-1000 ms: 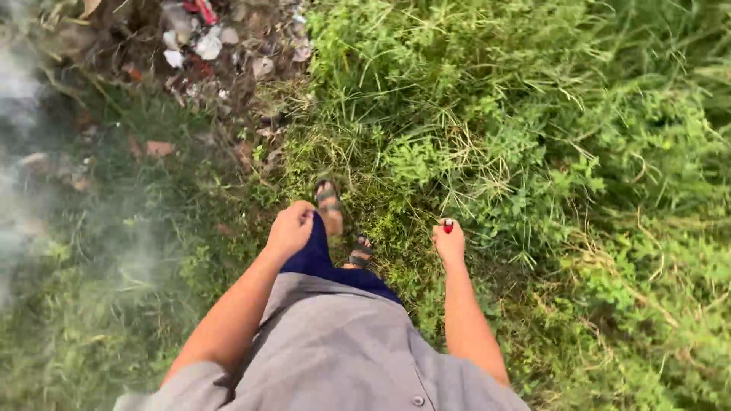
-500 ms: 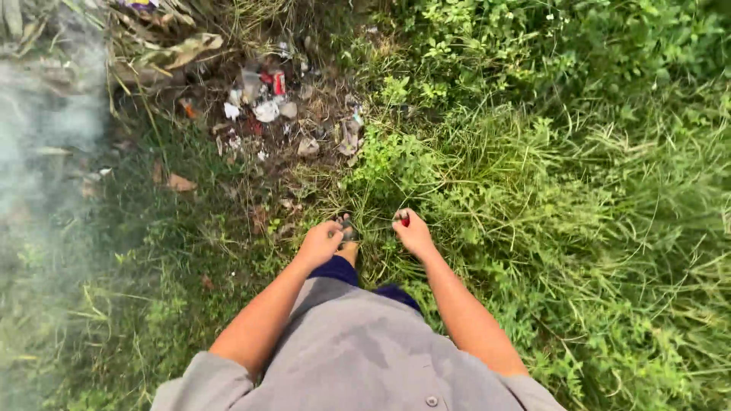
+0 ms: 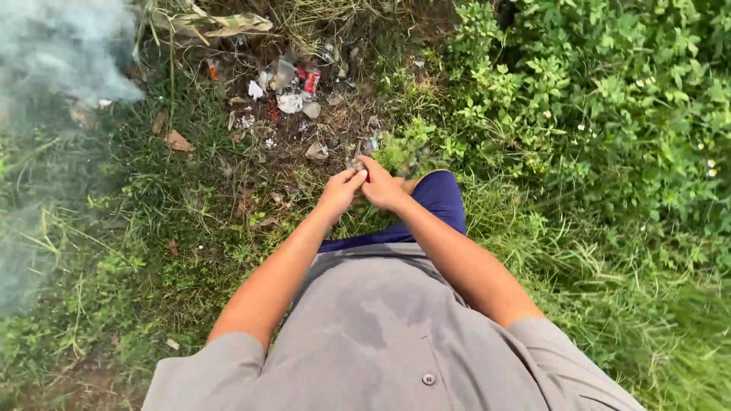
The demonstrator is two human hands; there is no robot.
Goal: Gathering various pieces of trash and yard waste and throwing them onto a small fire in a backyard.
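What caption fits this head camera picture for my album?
Left hand and right hand meet above grass, near scattered litter and drifting smoke.

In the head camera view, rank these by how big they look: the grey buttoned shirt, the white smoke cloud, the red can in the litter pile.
1. Grey buttoned shirt, though nearness to the camera enlarges it.
2. White smoke cloud, partly cut off by the frame.
3. Red can, clearly smallest.

Layout about the litter pile (image 3: 293, 95): smoke (image 3: 65, 46) to its left, shrubs (image 3: 609, 99) to its right, a dry leaf (image 3: 179, 141) at lower left, both hands (image 3: 365, 186) meeting just below it.
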